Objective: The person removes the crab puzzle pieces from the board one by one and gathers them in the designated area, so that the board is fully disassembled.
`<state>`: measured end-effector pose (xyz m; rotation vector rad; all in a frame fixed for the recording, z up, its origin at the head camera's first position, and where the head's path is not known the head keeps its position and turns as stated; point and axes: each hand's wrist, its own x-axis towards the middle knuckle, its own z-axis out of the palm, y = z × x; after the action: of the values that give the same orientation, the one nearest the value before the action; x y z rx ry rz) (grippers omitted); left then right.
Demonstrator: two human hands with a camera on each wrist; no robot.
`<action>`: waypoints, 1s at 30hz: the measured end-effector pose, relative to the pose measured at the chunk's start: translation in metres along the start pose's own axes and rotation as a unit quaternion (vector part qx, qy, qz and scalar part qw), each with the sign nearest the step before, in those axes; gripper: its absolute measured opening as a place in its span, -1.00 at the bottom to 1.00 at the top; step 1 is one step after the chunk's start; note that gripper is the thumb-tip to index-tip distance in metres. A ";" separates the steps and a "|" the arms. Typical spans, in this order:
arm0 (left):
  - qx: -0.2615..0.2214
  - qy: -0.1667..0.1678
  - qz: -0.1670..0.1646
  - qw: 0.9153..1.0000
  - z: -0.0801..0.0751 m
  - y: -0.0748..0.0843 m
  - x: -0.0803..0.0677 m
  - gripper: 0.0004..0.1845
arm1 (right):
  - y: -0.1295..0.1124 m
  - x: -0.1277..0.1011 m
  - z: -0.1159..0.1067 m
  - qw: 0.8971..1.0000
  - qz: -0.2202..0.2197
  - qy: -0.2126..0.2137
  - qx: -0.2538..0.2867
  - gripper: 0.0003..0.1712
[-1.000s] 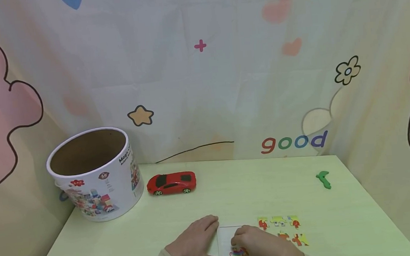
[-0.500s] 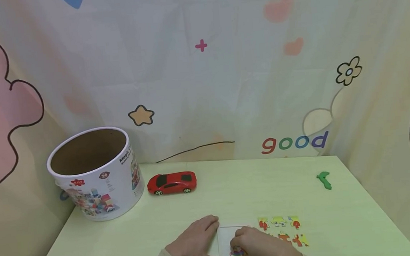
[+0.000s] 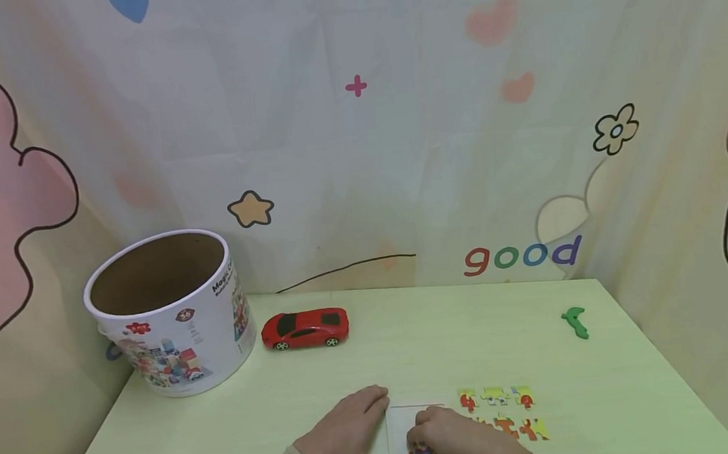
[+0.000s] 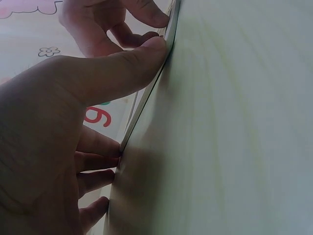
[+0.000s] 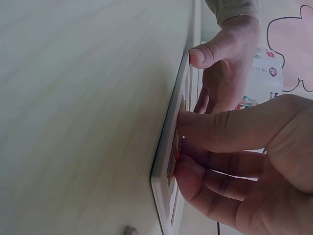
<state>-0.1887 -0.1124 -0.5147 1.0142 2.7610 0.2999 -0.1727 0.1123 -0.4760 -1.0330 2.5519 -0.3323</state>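
Resting flat at the near edge of the table (image 3: 411, 337), the left hand (image 3: 348, 435) lies with fingers spread and relaxed, its thumb and fingertips touching the left edge of the white puzzle tray (image 3: 400, 424); the right hand (image 3: 460, 437) pinches a small colourful puzzle piece (image 3: 420, 452) between thumb and fingers and holds it against the tray's near part. Loose puzzle pieces (image 3: 500, 409) lie in rows just right of the tray; a red toy car (image 3: 305, 328), a round white tub (image 3: 168, 313) and a green piece (image 3: 575, 321) sit well apart, farther back.
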 end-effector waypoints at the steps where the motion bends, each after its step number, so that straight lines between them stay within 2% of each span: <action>1: -0.002 0.000 0.001 1.000 0.000 0.000 0.000 0.13 | 0.000 0.000 0.000 1.000 0.003 -0.002 0.002 -0.74; 5: -0.007 -0.001 0.003 1.000 0.001 -0.001 -0.001 0.13 | -0.002 0.000 -0.001 1.000 0.018 -0.011 0.012 -0.76; 10: -0.005 0.000 0.004 1.000 0.001 -0.001 -0.001 0.13 | -0.002 0.000 -0.003 0.999 0.030 -0.012 0.009 -0.69; 24: -0.009 -0.001 -0.001 1.000 0.001 0.000 0.000 0.12 | -0.001 -0.002 -0.001 1.000 0.027 -0.005 -0.001 -0.65; 30: -0.002 0.003 0.002 1.000 0.002 -0.001 0.000 0.13 | -0.002 -0.002 -0.002 0.999 0.043 -0.005 0.010 -0.63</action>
<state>-0.1889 -0.1129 -0.5167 1.0190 2.7628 0.3090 -0.1717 0.1124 -0.4728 -0.9128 2.5695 -0.3265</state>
